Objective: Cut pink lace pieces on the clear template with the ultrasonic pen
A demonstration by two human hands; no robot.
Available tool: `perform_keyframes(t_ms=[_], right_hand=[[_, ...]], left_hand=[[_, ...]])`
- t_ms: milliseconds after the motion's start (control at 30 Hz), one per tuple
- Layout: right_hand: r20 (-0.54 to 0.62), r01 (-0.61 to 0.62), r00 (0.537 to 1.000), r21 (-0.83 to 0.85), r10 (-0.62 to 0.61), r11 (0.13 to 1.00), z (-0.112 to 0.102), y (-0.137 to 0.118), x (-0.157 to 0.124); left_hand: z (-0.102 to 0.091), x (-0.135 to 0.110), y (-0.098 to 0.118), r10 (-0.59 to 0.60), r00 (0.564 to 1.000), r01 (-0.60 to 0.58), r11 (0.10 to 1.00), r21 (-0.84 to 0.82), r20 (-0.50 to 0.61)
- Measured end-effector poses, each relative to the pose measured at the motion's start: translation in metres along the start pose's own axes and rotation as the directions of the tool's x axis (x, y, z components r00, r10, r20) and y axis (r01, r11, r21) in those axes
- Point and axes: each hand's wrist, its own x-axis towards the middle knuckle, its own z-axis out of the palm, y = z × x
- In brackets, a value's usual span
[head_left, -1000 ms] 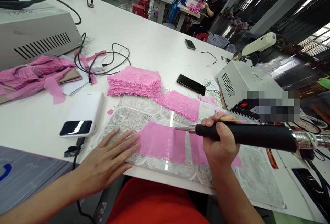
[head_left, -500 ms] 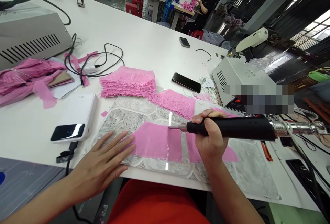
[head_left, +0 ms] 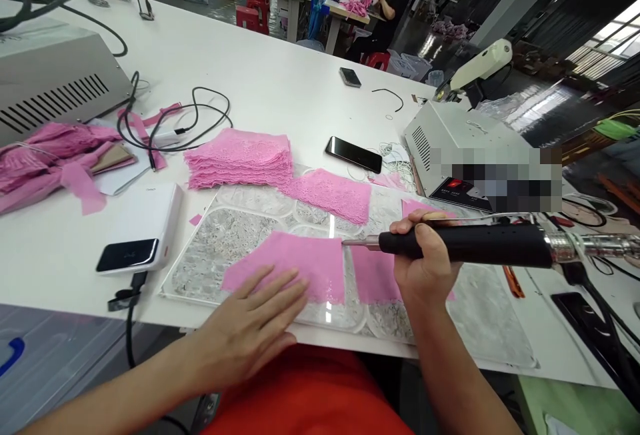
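Observation:
Flat on a pink fabric piece [head_left: 305, 255] lies my left hand [head_left: 265, 321], its fingers stretched out across the lower part of the cloth. My right hand [head_left: 425, 261] is wrapped round a black cylindrical hand tool [head_left: 480, 245] with a thin metal tip. That tip points left and meets the upper right edge of the piece; whether it presses on the cloth cannot be told. A second pink piece [head_left: 373, 275] is partly hidden behind my right hand. Both pieces rest on a grey marbled board [head_left: 200, 241] under a clear, glossy surface.
Behind the board are a tall stack of pink lace pieces [head_left: 240, 158], a lower stack [head_left: 335, 196] and a black phone [head_left: 353, 155]. A power bank [head_left: 155, 221] and cables stand left. Grey vented boxes [head_left: 55, 78] [head_left: 465, 141] flank the table. A person [head_left: 385, 15] sits at a sewing machine.
My left hand has slid right, from the fabric's left edge onto its lower middle. The tool tip has moved from within the piece to its right edge. The view has shifted slightly.

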Motion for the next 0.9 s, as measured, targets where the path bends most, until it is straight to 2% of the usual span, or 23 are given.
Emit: perform_keyframes(t_ms=[133,267,400,533,900], right_hand=[[-0.018,-0.017,1.000,0.016,0.017,1.000,-0.002,0.000,0.001],[-0.037,-0.018,0.999,0.076,0.020,0.997,-0.005,-0.004,0.002],[-0.001,-0.021,1.000,0.113,0.021,0.993,-0.005,-0.002,0.001],[0.032,-0.021,0.999,0.073,0.019,0.997,-0.004,0.003,0.001],[-0.030,-0.036,0.999,0.102,0.039,0.994,-0.013,-0.005,0.000]], left_hand=[[0.015,0.026,0.016,0.016,1.000,-0.015,0.998,-0.065,0.012],[0.025,0.035,0.024,0.020,0.999,-0.017,0.996,-0.082,0.035],[0.030,0.038,0.027,0.018,0.999,-0.016,0.998,-0.060,0.041],[0.034,0.039,0.027,0.023,0.999,-0.021,0.999,-0.050,0.040],[0.035,0.038,0.026,0.069,0.997,-0.068,0.997,-0.036,0.037]])
